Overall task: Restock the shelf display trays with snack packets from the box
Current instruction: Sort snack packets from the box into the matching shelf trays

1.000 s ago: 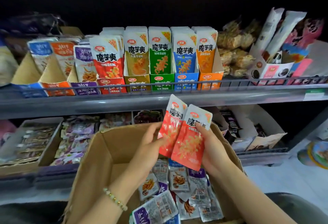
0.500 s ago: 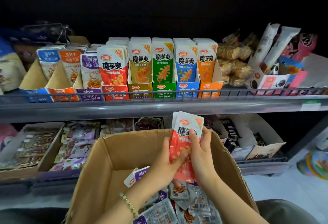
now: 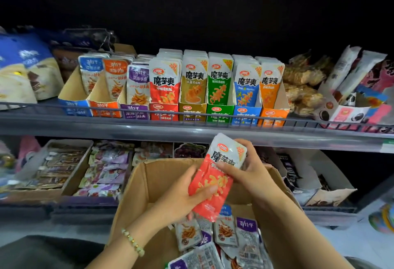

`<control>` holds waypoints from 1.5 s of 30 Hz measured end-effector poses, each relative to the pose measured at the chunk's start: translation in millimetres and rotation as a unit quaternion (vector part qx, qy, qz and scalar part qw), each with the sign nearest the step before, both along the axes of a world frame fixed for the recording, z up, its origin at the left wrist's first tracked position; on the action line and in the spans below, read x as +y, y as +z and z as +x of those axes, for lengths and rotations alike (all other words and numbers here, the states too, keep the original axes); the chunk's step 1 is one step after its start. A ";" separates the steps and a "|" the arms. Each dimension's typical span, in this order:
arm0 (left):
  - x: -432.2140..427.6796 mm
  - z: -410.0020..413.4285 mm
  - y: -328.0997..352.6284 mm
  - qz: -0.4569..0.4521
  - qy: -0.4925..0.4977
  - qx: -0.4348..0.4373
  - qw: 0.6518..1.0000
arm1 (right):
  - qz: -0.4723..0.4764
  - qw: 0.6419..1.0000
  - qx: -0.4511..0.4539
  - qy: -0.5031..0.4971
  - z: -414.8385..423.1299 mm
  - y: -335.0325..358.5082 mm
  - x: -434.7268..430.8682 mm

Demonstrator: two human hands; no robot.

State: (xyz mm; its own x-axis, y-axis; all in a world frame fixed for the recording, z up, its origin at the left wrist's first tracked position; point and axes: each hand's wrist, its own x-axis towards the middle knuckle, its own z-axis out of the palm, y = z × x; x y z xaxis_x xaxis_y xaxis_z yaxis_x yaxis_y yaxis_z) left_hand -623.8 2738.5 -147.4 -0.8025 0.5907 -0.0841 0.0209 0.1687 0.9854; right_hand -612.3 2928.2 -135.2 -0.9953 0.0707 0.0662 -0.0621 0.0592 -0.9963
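Note:
Both hands hold a stack of red and white snack packets (image 3: 215, 181) above the open cardboard box (image 3: 149, 177). My left hand (image 3: 187, 196) grips the lower red part from the left, its thumb on the front. My right hand (image 3: 249, 166) grips the upper white part from the right. Loose packets (image 3: 223, 239) in purple, blue and white lie in the box bottom. On the upper shelf a red display tray (image 3: 163, 113) stands full of matching red packets, between a purple tray (image 3: 133, 112) and a yellow tray (image 3: 192, 114).
A grey shelf rail (image 3: 191, 134) runs across just above the hands. Green, blue and orange trays (image 3: 245, 116) stand right of the yellow one. Bagged snacks (image 3: 304, 85) fill the shelf's right end. The lower shelf holds open boxes of packets (image 3: 102, 173).
Two fanned red packets were squared into one stack. The stack now tilts with its top to the right, and the view has moved closer to the shelf.

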 end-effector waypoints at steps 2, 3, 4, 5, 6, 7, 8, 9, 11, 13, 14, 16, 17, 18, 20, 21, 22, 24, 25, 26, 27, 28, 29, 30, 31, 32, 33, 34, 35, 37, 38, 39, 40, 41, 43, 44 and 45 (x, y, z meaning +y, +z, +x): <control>-11.7 -5.0 4.0 0.013 0.010 -0.018 1.000 | -0.024 1.000 0.000 -0.019 -7.8 9.3 -7.0; -18.2 -7.3 5.7 0.015 0.007 -0.018 1.000 | -0.034 0.999 -0.007 -0.025 -11.3 14.7 -11.1; -24.5 -9.3 7.6 0.023 0.007 -0.014 1.000 | -0.043 0.999 -0.020 -0.025 -15.3 18.8 -14.9; -30.1 -11.4 9.2 0.035 0.014 -0.008 0.999 | -0.062 0.997 -0.040 -0.016 -18.6 23.5 -19.4; -35.3 -13.4 11.8 0.049 0.026 -0.002 0.998 | -0.092 0.994 -0.065 0.004 -22.0 27.6 -23.8; -39.5 -16.3 13.4 0.061 0.041 0.007 0.997 | -0.123 0.987 -0.094 0.028 -24.7 32.7 -28.9; -43.3 -19.2 16.2 0.072 0.057 0.019 0.996 | -0.141 0.981 -0.118 0.053 -27.8 37.0 -32.9; -46.9 -22.8 18.9 0.079 0.068 0.035 0.994 | -0.142 0.978 -0.132 0.074 -31.2 41.8 -36.6; -52.8 -30.7 25.3 0.090 0.082 0.066 0.990 | -0.123 0.977 -0.136 0.106 -39.9 53.5 -41.9; -57.1 -40.0 31.8 0.101 0.086 0.083 0.988 | -0.105 0.979 -0.131 0.118 -50.1 65.1 -46.0; -58.3 -45.4 35.3 0.103 0.087 0.092 0.987 | -0.092 0.981 -0.125 0.117 -55.7 70.7 -48.5; -59.2 -58.7 41.0 0.100 0.092 0.111 0.985 | -0.069 0.986 -0.103 0.109 -67.2 82.6 -53.8; -59.0 -66.3 43.2 0.096 0.099 0.118 0.983 | -0.055 0.991 -0.081 0.095 -73.5 89.0 -55.7; -60.0 -74.8 44.5 0.081 0.111 0.129 0.982 | -0.032 0.995 -0.050 0.078 -80.9 95.8 -57.0; -62.9 -91.1 46.6 0.006 0.143 0.188 0.972 | 0.006 0.999 0.025 0.032 -97.1 112.3 -58.6; -65.0 -97.9 48.1 -0.050 0.160 0.232 0.958 | 0.011 0.998 0.062 0.007 -105.9 120.3 -59.0; -66.9 -103.5 49.5 -0.112 0.171 0.284 0.937 | 0.011 0.995 0.094 -0.014 -115.7 126.6 -58.7; -68.7 -113.0 51.7 -0.227 0.165 0.383 0.880 | 0.024 0.989 0.141 -0.033 -133.8 134.4 -59.7; -68.6 -117.9 51.9 -0.267 0.155 0.419 0.854 | 0.036 0.987 0.151 -0.034 -141.5 135.0 -61.8; -68.5 -123.2 50.7 -0.303 0.148 0.443 0.831 | 0.054 0.986 0.155 -0.033 -148.5 133.2 -63.3; -68.6 -127.8 49.0 -0.330 0.146 0.457 0.813 | 0.074 0.985 0.150 -0.034 -154.3 129.9 -64.9; -68.9 -131.7 46.8 -0.346 0.147 0.467 0.800 | 0.101 0.984 0.146 -0.031 -157.8 126.1 -66.1; -69.0 -133.8 45.0 -0.351 0.149 0.475 0.793 | 0.129 0.981 0.143 -0.024 -160.3 121.7 -66.4; -68.9 -135.1 43.4 -0.346 0.154 0.479 0.792 | 0.160 0.977 0.143 -0.012 -161.6 117.8 -65.9; -68.9 -135.6 42.1 -0.337 0.161 0.483 0.792 | 0.184 0.972 0.143 0.002 -161.7 114.9 -66.1; -68.7 -136.0 40.9 -0.330 0.166 0.485 0.793 | 0.205 0.968 0.145 0.015 -162.2 113.1 -65.4; -68.5 -136.2 40.3 -0.324 0.169 0.486 0.794 | 0.220 0.964 0.146 0.022 -162.6 112.8 -64.6; -68.5 -136.6 39.7 -0.322 0.171 0.488 0.793 | 0.237 0.959 0.151 0.027 -161.9 114.3 -64.3; -68.4 -137.1 39.2 -0.323 0.170 0.488 0.793 | 0.253 0.954 0.156 0.028 -162.9 116.2 -64.2; -68.6 -137.0 39.2 -0.327 0.170 0.490 0.790 | 0.297 0.941 0.162 0.030 -163.9 121.3 -65.8; -68.8 -136.7 39.8 -0.326 0.172 0.491 0.789 | 0.318 0.934 0.162 0.031 -165.5 123.9 -66.5; -69.1 -136.6 40.4 -0.327 0.173 0.489 0.790 | 0.338 0.927 0.159 0.031 -167.6 126.6 -67.8; -69.7 -136.7 41.2 -0.326 0.174 0.484 0.793 | 0.361 0.919 0.157 0.034 -168.9 129.4 -69.9; -70.2 -137.3 41.9 -0.323 0.177 0.480 0.796 | 0.380 0.911 0.154 0.036 -170.0 132.5 -72.6; -70.1 -137.8 43.3 -0.311 0.187 0.484 0.796 | 0.396 0.906 0.144 0.047 -173.1 137.0 -77.4; -69.2 -137.8 43.0 -0.308 0.187 0.487 0.795 | 0.402 0.903 0.137 0.061 -175.0 136.4 -78.9; -68.6 -138.3 41.6 -0.304 0.187 0.488 0.796 | 0.407 0.902 0.126 0.075 -176.2 134.7 -81.5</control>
